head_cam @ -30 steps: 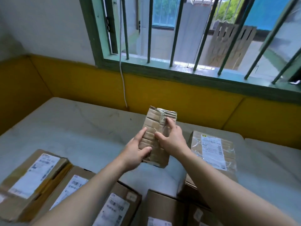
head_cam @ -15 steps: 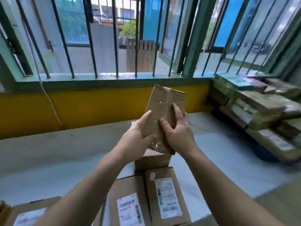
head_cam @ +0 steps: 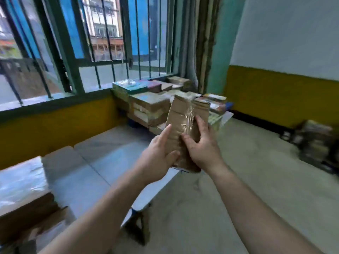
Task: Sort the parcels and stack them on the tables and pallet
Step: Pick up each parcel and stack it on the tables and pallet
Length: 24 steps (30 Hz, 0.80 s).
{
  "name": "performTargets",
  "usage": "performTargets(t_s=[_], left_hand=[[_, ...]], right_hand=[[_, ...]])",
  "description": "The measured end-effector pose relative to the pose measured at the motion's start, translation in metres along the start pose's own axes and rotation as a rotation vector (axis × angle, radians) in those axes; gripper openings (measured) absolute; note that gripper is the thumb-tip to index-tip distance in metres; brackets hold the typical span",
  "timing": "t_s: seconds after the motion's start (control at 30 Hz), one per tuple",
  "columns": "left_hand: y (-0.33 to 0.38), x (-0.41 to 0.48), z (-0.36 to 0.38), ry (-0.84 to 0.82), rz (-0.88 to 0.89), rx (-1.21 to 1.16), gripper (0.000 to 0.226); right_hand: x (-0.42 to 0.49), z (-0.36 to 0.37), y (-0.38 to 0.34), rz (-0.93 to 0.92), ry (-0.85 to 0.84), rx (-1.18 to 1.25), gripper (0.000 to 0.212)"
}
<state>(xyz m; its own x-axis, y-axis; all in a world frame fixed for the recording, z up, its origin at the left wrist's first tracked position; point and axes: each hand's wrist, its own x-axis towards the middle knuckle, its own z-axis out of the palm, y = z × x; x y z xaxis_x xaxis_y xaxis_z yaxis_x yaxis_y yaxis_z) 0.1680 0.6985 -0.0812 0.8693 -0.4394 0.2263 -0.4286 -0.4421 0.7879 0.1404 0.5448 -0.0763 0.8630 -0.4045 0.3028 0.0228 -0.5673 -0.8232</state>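
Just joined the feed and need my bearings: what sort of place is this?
Probably a small parcel sorting room: stacked parcels by a barred window, a grey table on the left, and a taped cardboard parcel held by the left hand and right hand.

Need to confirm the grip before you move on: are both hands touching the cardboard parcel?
Touching. The head view shows the left hand gripping the parcel at its lower left edge and the right hand clasping its right side.
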Motion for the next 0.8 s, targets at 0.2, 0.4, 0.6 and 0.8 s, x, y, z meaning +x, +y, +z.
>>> performTargets(t_s=[0.2,0.4,0.6,0.8], left_hand=[[0.088,0.051,0.124,-0.207,0.092,0.045,0.079],[0.146,0.094,0.218,-0.397,0.185,0.091,0.080],[0.173,0.155,0.304,-0.512,0.287,0.063,0.080],[0.195,0.255,0.383,-0.566,0.351,0.006,0.081]], right_hand=[[0.016,-0.136,0.086,0.104,0.157,-0.043,0.071],[0.025,-0.227,0.151,0.221,0.287,-0.063,0.071],[0.058,-0.287,0.211,0.309,0.391,-0.118,0.072],[0.137,-0.338,0.266,0.365,0.460,-0.177,0.071]])
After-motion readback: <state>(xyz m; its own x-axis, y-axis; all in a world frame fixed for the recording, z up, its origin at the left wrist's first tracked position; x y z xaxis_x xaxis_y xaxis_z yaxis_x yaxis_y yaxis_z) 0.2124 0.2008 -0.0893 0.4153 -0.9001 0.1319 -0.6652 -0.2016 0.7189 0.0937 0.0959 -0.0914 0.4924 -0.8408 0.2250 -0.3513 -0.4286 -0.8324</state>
